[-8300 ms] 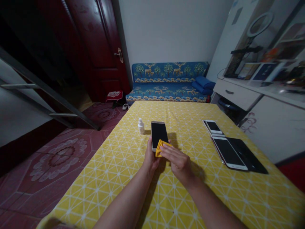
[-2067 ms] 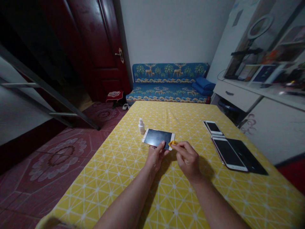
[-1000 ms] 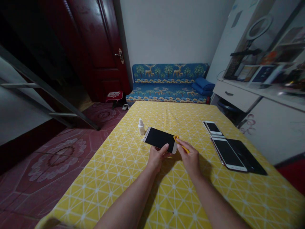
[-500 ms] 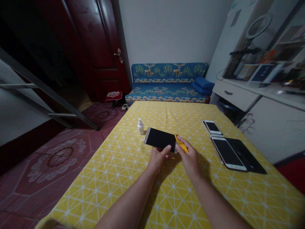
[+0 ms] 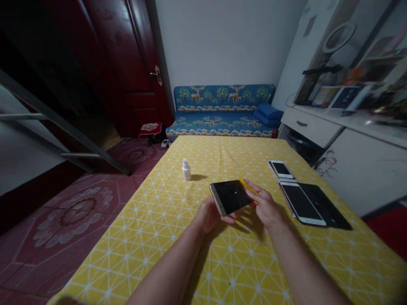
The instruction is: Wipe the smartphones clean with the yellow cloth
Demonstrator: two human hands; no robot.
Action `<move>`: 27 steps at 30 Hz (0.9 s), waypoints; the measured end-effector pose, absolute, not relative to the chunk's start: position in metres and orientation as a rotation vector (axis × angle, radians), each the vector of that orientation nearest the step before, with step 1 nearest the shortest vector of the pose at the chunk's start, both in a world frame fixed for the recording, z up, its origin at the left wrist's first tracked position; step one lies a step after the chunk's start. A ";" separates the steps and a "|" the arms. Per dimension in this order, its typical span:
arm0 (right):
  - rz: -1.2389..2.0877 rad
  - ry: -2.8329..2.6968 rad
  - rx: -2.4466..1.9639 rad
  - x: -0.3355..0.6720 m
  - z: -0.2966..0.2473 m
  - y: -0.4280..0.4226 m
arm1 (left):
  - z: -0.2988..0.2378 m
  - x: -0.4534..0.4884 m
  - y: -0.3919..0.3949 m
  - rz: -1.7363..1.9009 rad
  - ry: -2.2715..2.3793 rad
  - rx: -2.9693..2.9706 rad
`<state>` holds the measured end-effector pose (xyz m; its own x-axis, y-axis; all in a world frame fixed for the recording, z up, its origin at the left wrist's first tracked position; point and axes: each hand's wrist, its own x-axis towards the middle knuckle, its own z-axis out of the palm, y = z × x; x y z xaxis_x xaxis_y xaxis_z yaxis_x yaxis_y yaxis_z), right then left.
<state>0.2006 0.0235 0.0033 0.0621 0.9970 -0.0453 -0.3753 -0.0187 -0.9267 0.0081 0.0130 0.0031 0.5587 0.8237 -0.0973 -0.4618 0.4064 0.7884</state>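
Yellow-patterned tabletop (image 5: 222,271) lies nearest. Just above it, the left hand (image 5: 208,216) cradles a gold-edged smartphone (image 5: 229,197), fingers curled under it, screen up, long axis running across the view. Right fingers (image 5: 259,197) pinch a yellow cleaning cloth (image 5: 246,186) at its right edge. Pressing hard against so light a left grip could tip the phone out onto the tabletop. Beyond lie a white dropper bottle (image 5: 186,170) and 2 more phones (image 5: 300,203).

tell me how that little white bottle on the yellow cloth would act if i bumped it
The small white bottle stands upright and is narrow for its height, so a light push would probably tip it. Its round body would likely roll once down. It looks like thin plastic, so probably light, though its fill level cannot be seen.
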 end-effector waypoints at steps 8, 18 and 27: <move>1.439 -1.066 -0.982 0.208 0.009 0.019 | 0.009 -0.009 0.017 0.763 0.604 0.669; 1.209 -0.943 -1.066 0.207 0.007 0.023 | 0.002 -0.005 0.019 0.796 0.585 0.695; 0.905 -0.955 -1.042 0.194 0.014 0.018 | 0.001 -0.003 0.021 0.889 0.501 0.657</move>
